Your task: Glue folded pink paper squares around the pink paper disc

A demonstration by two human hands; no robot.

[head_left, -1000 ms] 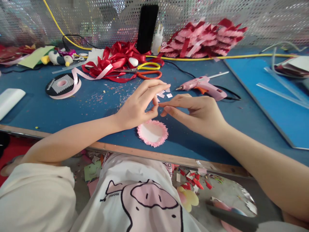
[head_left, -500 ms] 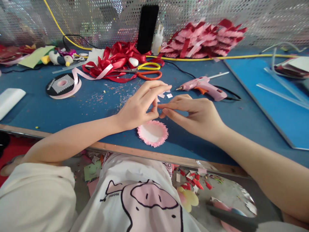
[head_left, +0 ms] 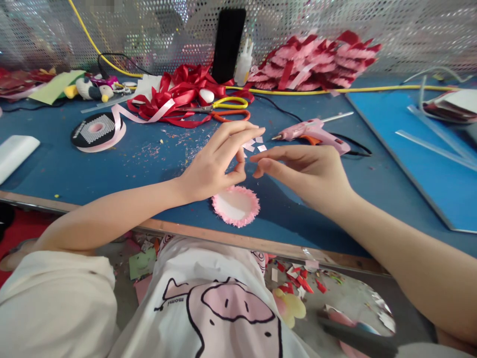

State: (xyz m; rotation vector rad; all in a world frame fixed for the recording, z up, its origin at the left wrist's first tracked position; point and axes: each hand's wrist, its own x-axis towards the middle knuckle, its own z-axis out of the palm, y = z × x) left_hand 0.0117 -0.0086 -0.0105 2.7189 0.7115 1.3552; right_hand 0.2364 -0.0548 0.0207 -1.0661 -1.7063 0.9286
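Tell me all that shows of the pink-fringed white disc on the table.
The disc is roughly round, its white face looking papery, ringed by a ragged, fluffy pink border. It appears to lie flat, white side up, on the blue tabletop near the front edge. The left hand hides a little of its upper-left border; whether they touch is unclear.

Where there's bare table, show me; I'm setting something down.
Mostly bare: between the right hand, pink glue gun and blue board; also between the left forearm, ribbon spool and white block. Crowded: beyond the left hand, with pale scraps, scissors and red ribbon.
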